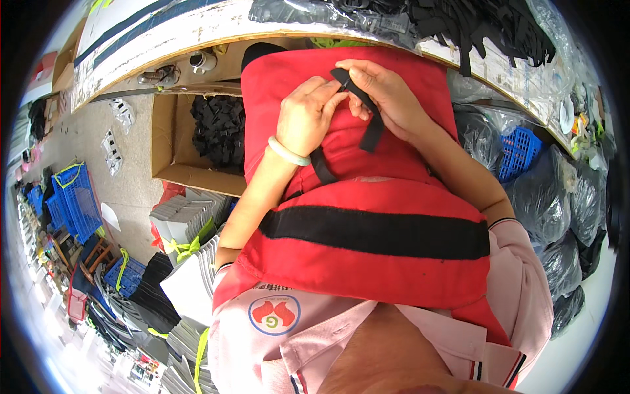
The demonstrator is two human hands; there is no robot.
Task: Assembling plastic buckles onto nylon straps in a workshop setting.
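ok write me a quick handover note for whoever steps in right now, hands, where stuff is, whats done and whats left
Left hand: on the red padded vest, fingertips pinching the black strap near its upper end; pale bangle on the wrist.
Right hand: gripping the same strap's upper end from the other side.
Where things are: the vest lies across the lap, black band across its middle; the strap's free end hangs down over the red fabric. A cardboard box of black pieces sits to the left, and more black straps are piled on the worktable ahead.
Done: strap in both hands at the vest's top.
Left: can't tell if it is fixed yet.
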